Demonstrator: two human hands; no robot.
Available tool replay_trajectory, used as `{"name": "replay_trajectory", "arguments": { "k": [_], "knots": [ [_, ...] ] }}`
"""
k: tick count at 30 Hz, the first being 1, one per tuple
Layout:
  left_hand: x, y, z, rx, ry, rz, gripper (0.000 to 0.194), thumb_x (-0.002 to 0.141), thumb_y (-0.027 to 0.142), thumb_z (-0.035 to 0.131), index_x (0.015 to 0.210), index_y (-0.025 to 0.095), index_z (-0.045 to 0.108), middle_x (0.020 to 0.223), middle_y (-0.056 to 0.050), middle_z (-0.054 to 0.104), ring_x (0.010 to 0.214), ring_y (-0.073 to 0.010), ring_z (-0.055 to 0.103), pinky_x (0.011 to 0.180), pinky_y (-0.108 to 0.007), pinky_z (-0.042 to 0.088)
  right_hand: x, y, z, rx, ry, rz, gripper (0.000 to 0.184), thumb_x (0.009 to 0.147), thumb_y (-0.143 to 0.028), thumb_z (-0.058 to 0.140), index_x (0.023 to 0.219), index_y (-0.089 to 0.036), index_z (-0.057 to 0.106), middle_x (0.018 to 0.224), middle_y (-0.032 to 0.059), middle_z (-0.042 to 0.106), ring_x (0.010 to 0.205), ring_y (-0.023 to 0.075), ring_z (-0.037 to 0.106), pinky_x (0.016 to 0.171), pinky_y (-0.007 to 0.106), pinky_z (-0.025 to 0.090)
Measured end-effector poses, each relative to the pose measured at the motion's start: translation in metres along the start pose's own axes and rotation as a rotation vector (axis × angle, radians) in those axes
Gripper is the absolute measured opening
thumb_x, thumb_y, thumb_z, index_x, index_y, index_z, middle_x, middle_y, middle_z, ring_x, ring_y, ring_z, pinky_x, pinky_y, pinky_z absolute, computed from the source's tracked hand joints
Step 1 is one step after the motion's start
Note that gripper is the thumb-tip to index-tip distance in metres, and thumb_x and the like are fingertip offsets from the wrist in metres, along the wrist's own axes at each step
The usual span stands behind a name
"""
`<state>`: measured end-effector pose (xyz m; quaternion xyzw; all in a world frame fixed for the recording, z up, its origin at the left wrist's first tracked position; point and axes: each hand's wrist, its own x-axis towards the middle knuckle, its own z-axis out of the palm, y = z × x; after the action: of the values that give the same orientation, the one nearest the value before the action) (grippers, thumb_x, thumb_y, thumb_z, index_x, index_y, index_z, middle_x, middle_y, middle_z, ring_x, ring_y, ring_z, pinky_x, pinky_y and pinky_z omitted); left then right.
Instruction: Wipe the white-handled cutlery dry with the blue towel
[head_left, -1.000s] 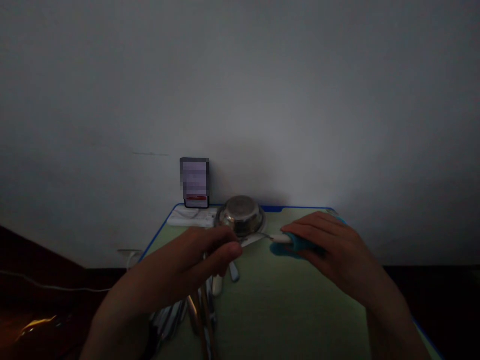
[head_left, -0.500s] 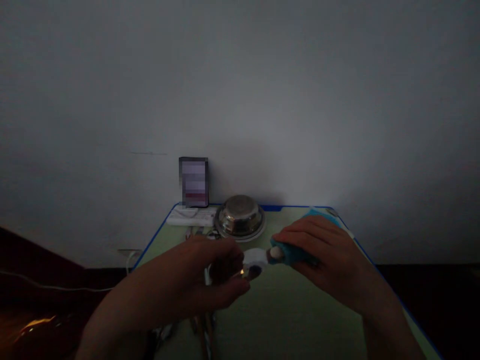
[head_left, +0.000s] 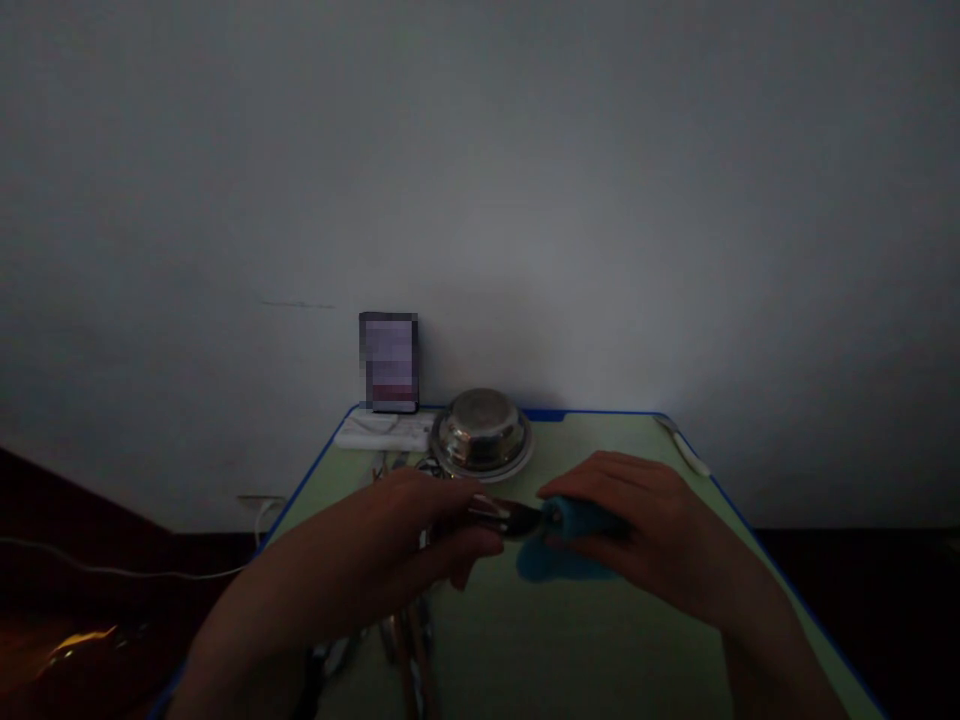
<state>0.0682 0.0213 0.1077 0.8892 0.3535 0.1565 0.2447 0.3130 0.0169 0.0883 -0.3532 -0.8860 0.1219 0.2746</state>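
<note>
My left hand (head_left: 420,535) is closed around a small shiny metal utensil (head_left: 514,517). Part of it sticks out to the right between thumb and fingers; dim light and blur hide its exact kind. From the right, my right hand (head_left: 637,515) grips a blue cloth (head_left: 581,520), which wraps the utensil's right end. A loose flap of the cloth hangs below the fingers. Both hands are above the green table (head_left: 570,640). Just beyond them an upturned metal bowl (head_left: 482,430) rests at the table's back.
Behind stands a phone (head_left: 391,365), propped by a white power strip (head_left: 382,430). A white-handled utensil (head_left: 690,455) lies along the right edge. Wooden chopsticks (head_left: 412,660) and other metal utensils lie under my left hand, partly hidden. A white cable (head_left: 150,575) runs off left.
The held utensil has turned: its white looped part no longer shows, and dark metal does. The cloth has swung down below my right hand, uncovering the white-handled utensil at the right edge.
</note>
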Motion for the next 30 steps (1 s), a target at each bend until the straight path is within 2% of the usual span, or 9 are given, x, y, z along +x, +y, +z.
{"name": "replay_trajectory", "arguments": {
  "k": [3,7,12,23,30],
  "knots": [
    [0.002,0.0,0.0,-0.033,0.041,-0.03,0.015,0.09,0.034,0.048,0.101,0.027,0.056,0.08,0.005,0.066,0.071,-0.0108,0.061,0.061,-0.019,0.043,0.001,-0.001,-0.002,0.034,-0.043,0.024,0.027,0.079,-0.029,0.065,0.103,-0.022,0.059,0.092,-0.0021,0.066,0.085,0.0107,0.06,0.076,0.022,0.044],
    [0.005,-0.001,0.002,-0.143,0.109,-0.058,0.031,0.089,0.031,0.051,0.119,0.031,0.044,0.088,0.005,0.063,0.078,-0.0108,0.06,0.069,-0.021,0.046,0.003,-0.001,-0.003,0.056,-0.093,0.051,0.024,0.079,-0.034,0.065,0.099,-0.022,0.061,0.086,-0.0031,0.067,0.079,0.0102,0.061,0.072,0.021,0.043],
    [0.007,-0.003,0.004,-0.109,0.063,-0.08,0.015,0.09,0.031,0.049,0.104,0.026,0.053,0.086,0.003,0.063,0.076,-0.0123,0.059,0.067,-0.024,0.045,0.004,0.001,-0.002,0.07,-0.163,0.077,0.021,0.081,-0.036,0.062,0.095,-0.022,0.063,0.083,-0.003,0.067,0.077,0.0107,0.061,0.069,0.022,0.043],
    [0.012,0.001,0.008,-0.094,0.021,-0.117,0.012,0.089,0.033,0.048,0.096,0.024,0.051,0.078,0.004,0.062,0.069,-0.0122,0.058,0.062,-0.024,0.042,0.005,0.0,-0.001,0.066,-0.181,0.094,0.022,0.082,-0.037,0.06,0.098,-0.022,0.063,0.087,-0.0016,0.068,0.08,0.0128,0.062,0.072,0.024,0.043],
    [0.013,0.002,0.009,-0.078,0.029,-0.137,0.013,0.088,0.032,0.047,0.097,0.023,0.05,0.082,0.002,0.062,0.073,-0.0135,0.058,0.064,-0.025,0.042,0.006,-0.001,0.001,0.07,-0.196,0.126,0.019,0.082,-0.037,0.059,0.092,-0.021,0.063,0.083,-0.0026,0.067,0.078,0.012,0.061,0.07,0.024,0.043]
  ]
}}
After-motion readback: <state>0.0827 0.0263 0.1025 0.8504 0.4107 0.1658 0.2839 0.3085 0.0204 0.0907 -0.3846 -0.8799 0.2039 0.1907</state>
